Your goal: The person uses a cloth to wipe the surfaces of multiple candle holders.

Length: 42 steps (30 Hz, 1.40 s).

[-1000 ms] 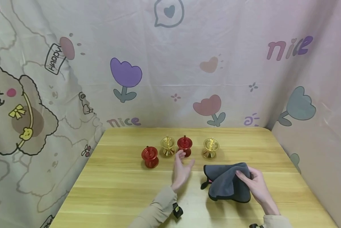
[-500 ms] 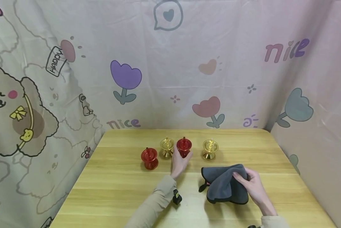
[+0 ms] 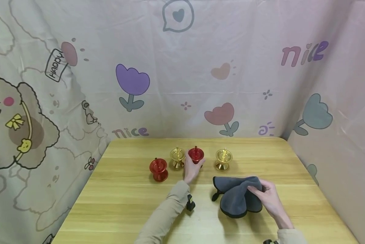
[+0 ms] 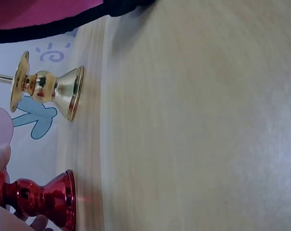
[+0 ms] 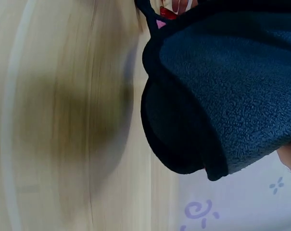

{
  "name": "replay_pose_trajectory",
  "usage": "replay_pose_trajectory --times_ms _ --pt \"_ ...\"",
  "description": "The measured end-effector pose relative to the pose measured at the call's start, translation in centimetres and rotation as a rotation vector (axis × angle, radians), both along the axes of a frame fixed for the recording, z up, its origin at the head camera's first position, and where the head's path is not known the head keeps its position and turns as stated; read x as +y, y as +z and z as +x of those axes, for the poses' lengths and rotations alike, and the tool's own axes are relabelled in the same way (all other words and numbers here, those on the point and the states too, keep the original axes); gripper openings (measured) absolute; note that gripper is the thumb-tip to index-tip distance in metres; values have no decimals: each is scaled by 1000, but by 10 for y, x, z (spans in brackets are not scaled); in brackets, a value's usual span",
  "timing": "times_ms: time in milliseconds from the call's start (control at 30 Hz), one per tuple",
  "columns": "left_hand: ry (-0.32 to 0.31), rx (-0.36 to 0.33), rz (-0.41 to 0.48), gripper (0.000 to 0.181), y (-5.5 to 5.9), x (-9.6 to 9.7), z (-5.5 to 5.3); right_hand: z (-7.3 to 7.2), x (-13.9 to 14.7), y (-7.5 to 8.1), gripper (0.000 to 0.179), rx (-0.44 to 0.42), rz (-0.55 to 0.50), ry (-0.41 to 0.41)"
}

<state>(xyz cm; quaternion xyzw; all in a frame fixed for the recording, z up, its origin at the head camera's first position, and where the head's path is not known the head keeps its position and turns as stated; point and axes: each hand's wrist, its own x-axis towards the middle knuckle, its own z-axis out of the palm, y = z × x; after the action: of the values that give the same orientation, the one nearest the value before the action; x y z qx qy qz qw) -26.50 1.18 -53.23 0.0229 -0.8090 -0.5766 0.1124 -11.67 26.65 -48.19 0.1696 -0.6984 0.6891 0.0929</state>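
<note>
My left hand (image 3: pixel 191 169) grips a red metal candle holder (image 3: pixel 196 154) at the back of the table, thumb on one side and fingers on the other. In the left wrist view this red candle holder (image 4: pixel 54 199) stands upright, its foot at the wood. Over the table at right, my right hand (image 3: pixel 270 200) pinches a folded grey cloth (image 3: pixel 233 201) with black edging, which hangs down in loose folds. The cloth (image 5: pixel 236 82) hides most of the right fingers in the right wrist view. A pink face of the cloth (image 4: pixel 44 12) shows in the left wrist view.
Just left of the gripped holder stands a gold candle holder (image 3: pixel 177 155). Another red candle holder (image 3: pixel 158 167) is further left and nearer. A second gold candle holder (image 3: pixel 223 159) stands to the right. A printed curtain (image 3: pixel 170 74) rises behind the wooden table (image 3: pixel 118 210).
My left hand has reached forward to the middle red candle holder and closed its fingers round it. The right hand keeps hold of the cloth, whose folds have shifted slightly.
</note>
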Motion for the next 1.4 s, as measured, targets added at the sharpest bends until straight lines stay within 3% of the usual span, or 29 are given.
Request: replay_pose_trajectory --times_ms 233,400,533,767,867,1000,1100,1267,1400 --pt "-22 43 53 85 0 -4 -3 -4 0 0 25 5 22 -38" --pt "-55 35 96 84 4 -9 4 -7 -1 -2 24 40 -1 -56" --pt "-183 36 122 83 17 -18 18 -11 2 -3 21 74 33 -80" --pt "-487 8 169 81 47 -35 50 -28 3 10 22 103 227 -105" --pt "-557 7 174 77 60 -39 63 -39 -3 19 22 107 244 -156" --pt "-644 34 161 78 72 -42 77 -47 -15 35 22 119 183 -219" --pt "-697 50 165 82 81 -43 85 -49 -26 47 21 169 111 -164" --pt "-719 52 129 87 95 -45 97 -48 -46 63 25 237 71 37" --pt "-718 70 105 90 108 -47 107 -45 -58 68 37 264 82 75"
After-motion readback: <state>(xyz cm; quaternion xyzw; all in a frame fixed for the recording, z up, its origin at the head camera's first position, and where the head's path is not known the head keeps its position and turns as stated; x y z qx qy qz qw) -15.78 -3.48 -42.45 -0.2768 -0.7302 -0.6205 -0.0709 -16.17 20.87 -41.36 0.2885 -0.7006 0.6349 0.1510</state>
